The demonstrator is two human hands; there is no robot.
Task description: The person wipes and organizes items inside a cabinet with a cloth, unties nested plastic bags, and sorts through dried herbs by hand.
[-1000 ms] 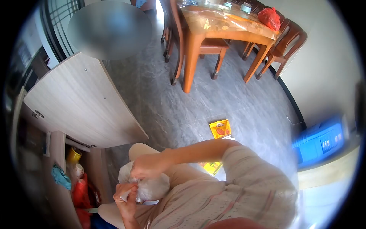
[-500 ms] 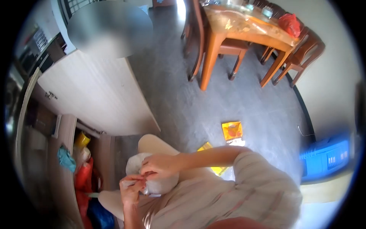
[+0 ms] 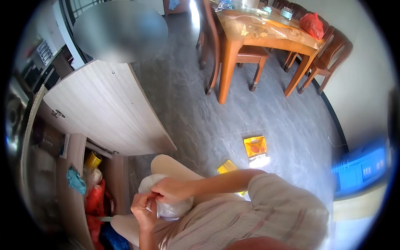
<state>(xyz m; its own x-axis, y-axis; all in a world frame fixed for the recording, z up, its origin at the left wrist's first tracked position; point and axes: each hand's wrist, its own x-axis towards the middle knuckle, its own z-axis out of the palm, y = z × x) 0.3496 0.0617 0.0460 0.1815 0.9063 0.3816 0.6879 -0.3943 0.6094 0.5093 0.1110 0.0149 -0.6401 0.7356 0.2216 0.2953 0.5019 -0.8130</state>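
Note:
Between my bent knees a whitish, partly see-through plastic bag rests against my lap. My left hand is closed at the bag's gathered top, with a thin white twist of it showing by the fingers. Fingertip to fingertip with it, my right hand pinches the same part from above. The fingers hide most of the gathered part, and what is inside the bag cannot be made out.
At left stands a low cabinet with its wooden door swung open; inside are red bags, a yellow roll and a teal cloth. Yellow packets lie on the floor. Beyond are a table, chairs and a blue case.
My hands stay together at the bag's top, with the right fingers shifted slightly and curled more tightly. The camera view has tilted a little.

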